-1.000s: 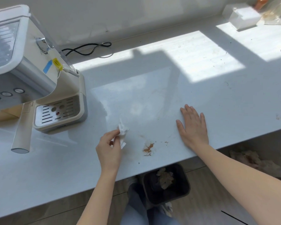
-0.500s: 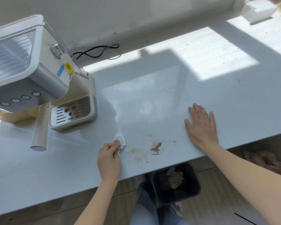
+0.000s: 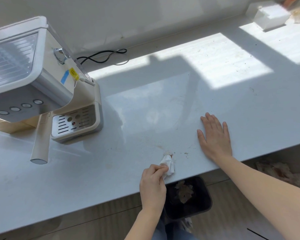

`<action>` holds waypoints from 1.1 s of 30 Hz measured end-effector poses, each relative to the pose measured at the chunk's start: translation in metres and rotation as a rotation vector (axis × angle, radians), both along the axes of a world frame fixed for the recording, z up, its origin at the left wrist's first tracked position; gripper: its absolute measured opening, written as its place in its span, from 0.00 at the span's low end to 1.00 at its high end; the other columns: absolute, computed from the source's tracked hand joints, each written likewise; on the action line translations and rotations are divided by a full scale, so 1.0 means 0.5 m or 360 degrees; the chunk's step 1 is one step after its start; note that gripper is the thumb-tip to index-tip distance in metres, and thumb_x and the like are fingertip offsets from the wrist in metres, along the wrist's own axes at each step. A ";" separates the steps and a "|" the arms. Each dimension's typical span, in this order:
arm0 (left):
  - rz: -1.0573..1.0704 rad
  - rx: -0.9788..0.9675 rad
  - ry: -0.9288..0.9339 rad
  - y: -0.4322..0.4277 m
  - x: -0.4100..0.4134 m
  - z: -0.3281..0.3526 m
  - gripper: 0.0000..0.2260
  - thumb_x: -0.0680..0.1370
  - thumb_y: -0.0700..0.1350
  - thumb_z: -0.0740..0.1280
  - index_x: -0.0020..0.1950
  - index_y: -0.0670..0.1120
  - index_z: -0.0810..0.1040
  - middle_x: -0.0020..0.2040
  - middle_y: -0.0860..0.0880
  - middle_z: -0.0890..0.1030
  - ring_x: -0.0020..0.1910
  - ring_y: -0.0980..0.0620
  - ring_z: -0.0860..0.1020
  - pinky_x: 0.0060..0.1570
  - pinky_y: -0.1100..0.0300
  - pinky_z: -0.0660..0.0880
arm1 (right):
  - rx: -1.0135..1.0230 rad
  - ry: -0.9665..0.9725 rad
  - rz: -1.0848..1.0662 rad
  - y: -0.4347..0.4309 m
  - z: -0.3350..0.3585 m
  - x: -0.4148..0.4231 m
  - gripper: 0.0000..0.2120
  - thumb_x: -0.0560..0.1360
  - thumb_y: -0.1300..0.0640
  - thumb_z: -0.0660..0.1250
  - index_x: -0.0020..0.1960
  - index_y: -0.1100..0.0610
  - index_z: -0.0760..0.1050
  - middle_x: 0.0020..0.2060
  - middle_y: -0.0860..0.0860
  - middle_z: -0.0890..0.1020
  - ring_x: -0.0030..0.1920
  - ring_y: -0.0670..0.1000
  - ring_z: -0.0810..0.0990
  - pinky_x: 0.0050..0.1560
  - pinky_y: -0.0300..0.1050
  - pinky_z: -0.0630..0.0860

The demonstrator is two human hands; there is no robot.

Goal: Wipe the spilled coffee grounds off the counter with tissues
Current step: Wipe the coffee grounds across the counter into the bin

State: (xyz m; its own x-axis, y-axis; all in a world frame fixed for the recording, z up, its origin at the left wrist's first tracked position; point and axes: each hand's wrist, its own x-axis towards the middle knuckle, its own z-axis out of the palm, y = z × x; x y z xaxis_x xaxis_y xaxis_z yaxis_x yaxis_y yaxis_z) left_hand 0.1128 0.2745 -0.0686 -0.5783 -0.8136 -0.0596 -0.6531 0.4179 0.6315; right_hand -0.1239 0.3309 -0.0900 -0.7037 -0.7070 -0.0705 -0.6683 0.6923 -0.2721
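Note:
My left hand (image 3: 152, 183) pinches a crumpled white tissue (image 3: 168, 164) and presses it on the white counter (image 3: 111, 179) close to the front edge. The tissue's far tip covers most of the brown coffee grounds (image 3: 171, 155); a faint scatter of specks (image 3: 185, 153) lies just right of it and a light smear trails up to the left. My right hand (image 3: 215, 137) lies flat, palm down with fingers spread, on the counter to the right of the spill and holds nothing.
A cream espresso machine (image 3: 42, 94) with its portafilter handle (image 3: 40, 142) stands at the left, its black cord (image 3: 102, 57) behind. A white tissue box (image 3: 270, 16) sits far right. A black bin (image 3: 189, 196) with used tissues stands on the floor below the counter edge.
My left hand has slid the tissue rightwards along the counter, from left of the grounds onto them; the brown clump is now mostly under the tissue. The right hand has stayed flat.

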 end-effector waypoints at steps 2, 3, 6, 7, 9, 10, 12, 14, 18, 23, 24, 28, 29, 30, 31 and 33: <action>-0.0002 0.0109 0.0067 -0.006 0.004 0.000 0.14 0.74 0.33 0.65 0.49 0.50 0.83 0.45 0.60 0.78 0.46 0.58 0.74 0.43 0.72 0.67 | -0.0007 -0.0008 -0.0004 0.000 0.000 0.000 0.26 0.80 0.47 0.47 0.76 0.53 0.52 0.77 0.48 0.53 0.76 0.47 0.47 0.76 0.53 0.41; 0.0032 0.0180 0.0137 -0.012 0.010 0.003 0.14 0.75 0.33 0.64 0.49 0.50 0.83 0.45 0.61 0.78 0.47 0.59 0.75 0.45 0.71 0.68 | -0.0011 -0.0009 -0.0005 0.001 -0.001 0.000 0.26 0.80 0.47 0.47 0.76 0.53 0.52 0.77 0.48 0.53 0.76 0.47 0.47 0.76 0.53 0.41; 0.0297 0.0225 0.0418 -0.070 0.041 0.025 0.14 0.75 0.33 0.65 0.48 0.51 0.83 0.47 0.60 0.79 0.49 0.60 0.77 0.47 0.70 0.71 | -0.0021 -0.0009 -0.0007 0.000 -0.002 -0.002 0.26 0.80 0.47 0.47 0.76 0.53 0.52 0.77 0.48 0.53 0.76 0.47 0.47 0.76 0.53 0.41; 0.0407 0.0161 0.0484 -0.107 0.058 0.029 0.13 0.75 0.33 0.65 0.49 0.50 0.82 0.47 0.58 0.80 0.49 0.58 0.78 0.46 0.71 0.71 | -0.0020 -0.0008 -0.0004 0.000 -0.002 -0.002 0.26 0.80 0.47 0.47 0.76 0.52 0.52 0.77 0.48 0.53 0.76 0.46 0.47 0.76 0.53 0.41; 0.0608 0.0007 0.0463 -0.192 0.101 0.028 0.12 0.75 0.32 0.64 0.52 0.46 0.82 0.50 0.52 0.81 0.51 0.51 0.78 0.50 0.65 0.73 | -0.0019 -0.0006 0.0004 0.001 -0.002 -0.001 0.26 0.80 0.47 0.48 0.76 0.53 0.52 0.77 0.48 0.53 0.76 0.47 0.47 0.76 0.53 0.41; 0.0686 -0.0051 0.0374 -0.232 0.125 0.023 0.13 0.75 0.32 0.63 0.54 0.44 0.81 0.53 0.48 0.81 0.53 0.48 0.78 0.53 0.58 0.74 | -0.0022 -0.0005 0.0003 0.002 -0.001 -0.001 0.26 0.80 0.47 0.48 0.76 0.53 0.53 0.77 0.48 0.53 0.76 0.47 0.47 0.76 0.53 0.41; 0.0731 -0.0105 0.0120 -0.287 0.167 0.008 0.14 0.76 0.32 0.61 0.58 0.41 0.80 0.58 0.43 0.80 0.58 0.44 0.75 0.59 0.51 0.71 | -0.0030 -0.0005 -0.0010 0.002 0.000 -0.001 0.25 0.80 0.48 0.49 0.76 0.53 0.53 0.77 0.48 0.54 0.76 0.47 0.48 0.76 0.53 0.42; 0.0601 -0.0156 -0.0089 -0.303 0.183 -0.007 0.15 0.76 0.32 0.61 0.60 0.41 0.79 0.60 0.43 0.79 0.59 0.42 0.73 0.57 0.52 0.70 | -0.0032 0.0006 -0.0010 0.000 0.000 0.000 0.25 0.80 0.48 0.49 0.76 0.53 0.54 0.77 0.49 0.54 0.76 0.47 0.48 0.76 0.53 0.42; 0.0350 -0.0231 -0.0215 -0.273 0.154 -0.007 0.15 0.75 0.31 0.63 0.59 0.42 0.80 0.59 0.44 0.80 0.55 0.41 0.73 0.47 0.55 0.70 | -0.0030 0.0018 -0.0005 0.001 -0.004 -0.001 0.26 0.80 0.48 0.49 0.76 0.54 0.54 0.77 0.49 0.54 0.76 0.48 0.48 0.75 0.53 0.41; -0.0107 -0.0357 -0.0379 -0.169 0.067 0.011 0.23 0.66 0.25 0.67 0.58 0.41 0.79 0.57 0.43 0.80 0.49 0.40 0.74 0.34 0.59 0.67 | -0.0037 0.0015 -0.0006 -0.002 -0.004 0.000 0.26 0.80 0.48 0.50 0.76 0.54 0.55 0.77 0.49 0.55 0.76 0.48 0.49 0.75 0.53 0.42; -0.0186 -0.0369 -0.0410 -0.148 0.051 0.015 0.25 0.64 0.24 0.68 0.58 0.40 0.78 0.56 0.44 0.80 0.48 0.40 0.74 0.31 0.60 0.66 | -0.0031 0.0016 -0.0002 -0.002 -0.003 0.001 0.26 0.80 0.48 0.49 0.76 0.54 0.54 0.77 0.49 0.54 0.76 0.48 0.49 0.75 0.53 0.42; -0.0430 -0.0363 -0.0473 -0.081 0.019 0.023 0.32 0.57 0.25 0.72 0.59 0.43 0.78 0.57 0.47 0.80 0.45 0.44 0.76 0.23 0.63 0.67 | -0.0014 0.0018 0.0004 0.001 -0.002 -0.001 0.26 0.80 0.47 0.49 0.76 0.53 0.53 0.77 0.49 0.54 0.76 0.48 0.48 0.75 0.54 0.42; -0.0463 -0.0365 -0.0476 -0.069 0.018 0.024 0.33 0.56 0.26 0.73 0.59 0.44 0.79 0.57 0.48 0.80 0.44 0.45 0.76 0.21 0.63 0.68 | -0.0009 0.0015 0.0004 0.001 -0.002 -0.001 0.26 0.80 0.47 0.49 0.76 0.53 0.53 0.77 0.49 0.53 0.76 0.48 0.48 0.75 0.54 0.42; -0.0483 -0.0357 -0.0469 -0.060 0.018 0.025 0.33 0.55 0.26 0.74 0.59 0.44 0.79 0.57 0.48 0.80 0.43 0.45 0.76 0.21 0.63 0.70 | -0.0005 0.0014 0.0005 0.001 -0.001 0.000 0.26 0.80 0.47 0.49 0.76 0.53 0.53 0.77 0.49 0.53 0.76 0.48 0.48 0.75 0.54 0.42; -0.0490 -0.0326 -0.0451 -0.053 0.019 0.024 0.33 0.56 0.26 0.74 0.59 0.45 0.79 0.57 0.49 0.80 0.43 0.46 0.76 0.21 0.63 0.71 | -0.0001 0.0017 0.0007 0.000 -0.001 0.001 0.26 0.80 0.48 0.49 0.76 0.53 0.53 0.77 0.49 0.53 0.76 0.48 0.48 0.75 0.54 0.42; -0.0489 -0.0250 -0.0397 -0.040 0.023 0.018 0.31 0.59 0.25 0.72 0.59 0.46 0.79 0.57 0.49 0.80 0.44 0.46 0.75 0.22 0.61 0.72 | -0.0001 0.0019 0.0010 0.001 -0.003 0.000 0.26 0.80 0.48 0.50 0.76 0.53 0.53 0.77 0.49 0.53 0.76 0.48 0.48 0.75 0.54 0.41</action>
